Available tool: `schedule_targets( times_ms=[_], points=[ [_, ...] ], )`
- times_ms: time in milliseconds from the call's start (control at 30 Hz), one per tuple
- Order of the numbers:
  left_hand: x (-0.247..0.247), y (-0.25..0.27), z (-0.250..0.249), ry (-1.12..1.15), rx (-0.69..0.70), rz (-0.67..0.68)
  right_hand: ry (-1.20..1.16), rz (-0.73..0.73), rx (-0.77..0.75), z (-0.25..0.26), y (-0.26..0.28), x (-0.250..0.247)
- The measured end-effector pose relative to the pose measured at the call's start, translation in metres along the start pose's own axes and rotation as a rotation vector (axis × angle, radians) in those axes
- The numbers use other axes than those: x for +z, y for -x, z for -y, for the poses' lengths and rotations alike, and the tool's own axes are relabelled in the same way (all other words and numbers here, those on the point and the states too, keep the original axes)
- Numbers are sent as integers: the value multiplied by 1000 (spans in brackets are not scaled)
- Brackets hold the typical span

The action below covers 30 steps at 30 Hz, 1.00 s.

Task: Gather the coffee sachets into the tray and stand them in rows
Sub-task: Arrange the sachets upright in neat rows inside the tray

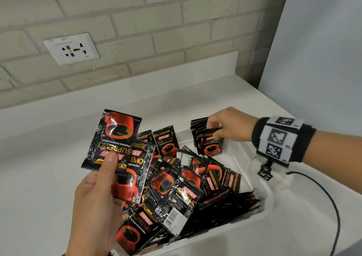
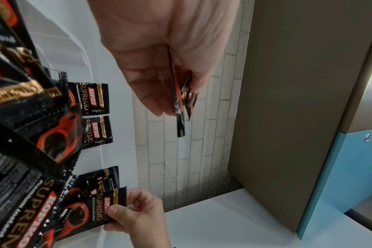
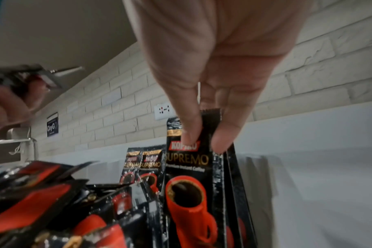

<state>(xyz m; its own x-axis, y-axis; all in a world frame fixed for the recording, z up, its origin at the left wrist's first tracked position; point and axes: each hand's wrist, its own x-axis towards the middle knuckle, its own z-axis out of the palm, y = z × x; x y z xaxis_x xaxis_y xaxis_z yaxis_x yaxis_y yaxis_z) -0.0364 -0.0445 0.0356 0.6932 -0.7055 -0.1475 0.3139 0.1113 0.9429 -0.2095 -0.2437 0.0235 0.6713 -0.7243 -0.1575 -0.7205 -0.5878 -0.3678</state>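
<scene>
**Coffee sachets heaped in a white tray, one in each hand's grip**

Coffee sachets point(image 1: 176, 189) lie in a loose, overlapping heap that fills most of the white tray point(image 1: 262, 214) on the white counter point(image 1: 39, 157). At the tray's far end a few already stand upright: a pair point(image 1: 165, 142) near the middle and a tight little row point(image 1: 197, 130) at the far right corner.

The right hand point(image 1: 229, 124) pinches the top edge of an upright sachet point(image 1: 210, 144) at the front of that row. The right wrist view shows what the head view cannot: thumb and forefinger point(image 3: 191, 129) clamp the top seam, with more sachets pressed edge-on behind it.

The left hand point(image 1: 94, 201) holds two sachets point(image 1: 113, 138) raised above the heap's left side, thumb across their fronts; the upper one is upside down. Only the left wrist view shows them edge-on, squeezed between thumb and straight fingers point(image 2: 151, 94).

A band with black-and-white markers point(image 1: 278, 138) wraps the right wrist, and a black cable point(image 1: 333, 206) trails from it over the counter. A wall socket point(image 1: 71, 49) sits in the pale brick wall point(image 1: 176, 30) behind.
</scene>
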Motion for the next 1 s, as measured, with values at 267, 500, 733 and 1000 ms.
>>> schedule_targets(
  times_ms=[267, 500, 733, 1000],
  points=[
    [-2, -4, 3, -11, -14, 16, 227, -27, -2, 6, -20, 4],
    [-4, -8, 8, -18, -6, 27, 321, -26, -42, 5, -21, 5],
    [-3, -9, 14, -121, -66, 140, 345, -48, -59, 3, -20, 6],
    [18, -12, 21, -294, -70, 300, -294, -243, -178, 27, -1, -16]
  ],
)
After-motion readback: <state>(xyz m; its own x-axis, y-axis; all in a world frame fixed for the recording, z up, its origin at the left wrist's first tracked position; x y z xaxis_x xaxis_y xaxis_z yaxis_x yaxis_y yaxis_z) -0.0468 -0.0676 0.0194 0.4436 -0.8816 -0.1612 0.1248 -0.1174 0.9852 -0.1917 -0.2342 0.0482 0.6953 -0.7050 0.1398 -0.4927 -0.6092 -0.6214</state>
